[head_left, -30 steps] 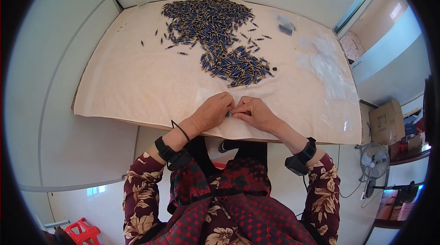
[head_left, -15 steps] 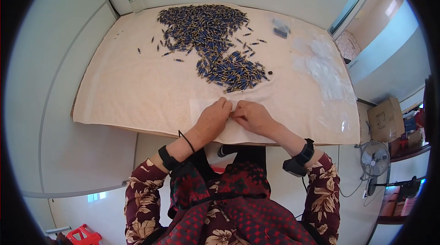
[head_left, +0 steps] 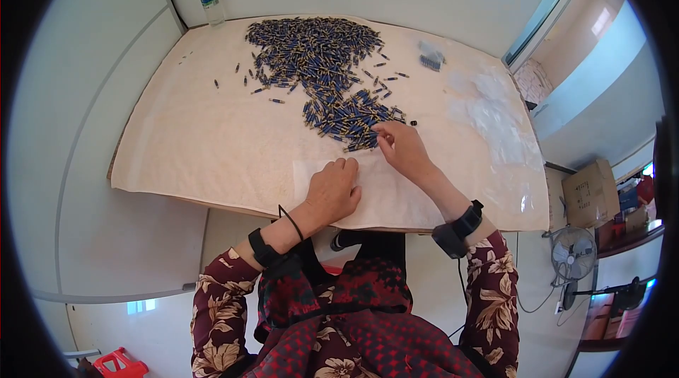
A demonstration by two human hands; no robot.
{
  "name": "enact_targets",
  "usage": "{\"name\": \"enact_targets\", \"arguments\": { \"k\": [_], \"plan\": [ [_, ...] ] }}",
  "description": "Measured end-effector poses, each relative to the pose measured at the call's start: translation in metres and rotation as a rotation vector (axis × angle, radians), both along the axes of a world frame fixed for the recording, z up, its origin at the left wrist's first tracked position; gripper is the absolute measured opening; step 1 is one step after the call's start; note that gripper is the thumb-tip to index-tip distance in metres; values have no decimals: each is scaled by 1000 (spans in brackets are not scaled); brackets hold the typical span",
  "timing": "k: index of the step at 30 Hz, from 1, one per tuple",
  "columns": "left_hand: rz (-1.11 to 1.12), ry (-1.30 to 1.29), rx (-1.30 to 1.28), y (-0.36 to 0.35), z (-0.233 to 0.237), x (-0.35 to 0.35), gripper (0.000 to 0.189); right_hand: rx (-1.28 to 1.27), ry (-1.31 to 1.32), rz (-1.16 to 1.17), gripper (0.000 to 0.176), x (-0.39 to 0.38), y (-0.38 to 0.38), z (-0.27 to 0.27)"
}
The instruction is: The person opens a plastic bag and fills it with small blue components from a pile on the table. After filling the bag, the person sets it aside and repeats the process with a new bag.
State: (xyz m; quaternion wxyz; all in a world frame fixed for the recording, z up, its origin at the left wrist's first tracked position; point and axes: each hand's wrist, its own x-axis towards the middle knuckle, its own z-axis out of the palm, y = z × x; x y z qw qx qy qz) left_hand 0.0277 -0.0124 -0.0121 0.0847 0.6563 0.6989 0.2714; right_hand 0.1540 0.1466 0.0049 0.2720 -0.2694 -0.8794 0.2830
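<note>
My left hand [head_left: 335, 190] rests on a white sheet [head_left: 303, 173] near the table's front edge, fingers curled down; whether something is under them is hidden. My right hand [head_left: 404, 148] reaches over the near right edge of a pile of small blue cylinders with brass-coloured ends [head_left: 346, 118]. Its thumb and index finger are apart at the pile, and the other fingers are curled; no piece can be made out in it. The larger part of the pile [head_left: 311, 42] spreads farther back on the cream cloth [head_left: 191, 130].
A water bottle [head_left: 211, 3] stands at the back left corner. Clear plastic bags [head_left: 495, 123] lie along the right side, with a small bagged bundle [head_left: 431, 60] behind. A small black piece [head_left: 414, 123] lies right of the pile. A fan [head_left: 573, 254] and a carton [head_left: 590, 193] are beyond the table.
My right hand has left my left hand's side and moved forward to the pile, its fingers parting. My left hand stays near the same place. The view has shifted slightly.
</note>
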Motion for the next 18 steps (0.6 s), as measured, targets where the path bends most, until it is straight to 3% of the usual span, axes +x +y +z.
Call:
{"name": "enact_targets", "arguments": {
  "k": [4,18],
  "plan": [
    [24,-15,-35,2,-2,0,33,281,-74,-26,20,-19,8,-2],
    [79,-4,-33,9,-4,4,39,392,-400,168,12,-41,37,9]
  ]
}}
